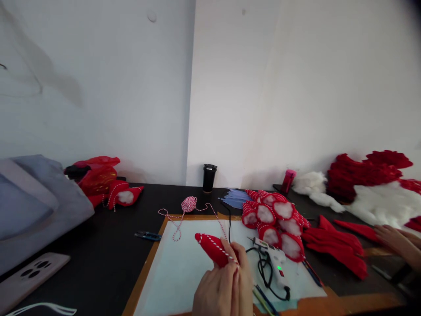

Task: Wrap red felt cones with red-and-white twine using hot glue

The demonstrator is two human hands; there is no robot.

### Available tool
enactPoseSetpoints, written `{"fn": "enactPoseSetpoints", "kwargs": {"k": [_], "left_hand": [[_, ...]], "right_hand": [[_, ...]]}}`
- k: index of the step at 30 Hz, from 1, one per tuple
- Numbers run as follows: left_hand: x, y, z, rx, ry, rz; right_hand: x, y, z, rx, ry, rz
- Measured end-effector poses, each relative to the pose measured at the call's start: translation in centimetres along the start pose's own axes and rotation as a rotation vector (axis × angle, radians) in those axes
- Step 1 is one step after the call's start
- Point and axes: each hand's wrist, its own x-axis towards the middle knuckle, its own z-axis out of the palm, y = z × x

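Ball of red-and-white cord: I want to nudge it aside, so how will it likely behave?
The ball of cord would probably roll, since it looks roundish. It seems light and slightly squashy, being wound from thin cord. A push might also tug its trailing strand, which leads toward the held red piece.

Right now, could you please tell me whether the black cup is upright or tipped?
Upright: the cup stands on the table, lid on top.

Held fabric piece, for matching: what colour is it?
The held fabric piece is red, best seen in the head view.
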Motion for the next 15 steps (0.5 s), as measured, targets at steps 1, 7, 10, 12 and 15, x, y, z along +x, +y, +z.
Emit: {"fn": "enactPoseSetpoints", "kwargs": {"k": [1, 7, 10, 12, 15], "left_hand": [[0.2, -0.1, 0.0, -0.002, -0.007, 0.001], [2.3, -1.1, -0.3, 0.002, -0.023, -0.175], [2.5, -1.0, -0.5, -0.032, -0.030, -0.094], [1.9, -0.7, -0.4, -0.069, -0.059, 0.037], [0.4, -0.4, -0.2, -0.045, -0.077, 0.123]], "right_hand": [[-0.1, -0.1, 0.1, 0.008, 0.028, 0.031], [-0.4, -1.0, 0.5, 0.039, 0.148, 0.179], [-0.3, -1.5, 0.6, 0.153, 0.137, 0.233], [-0.1, -2.0, 0.7, 0.260, 0.092, 0.241], [0.1, -2.4, 0.6, 0.318, 0.075, 0.139]]}}
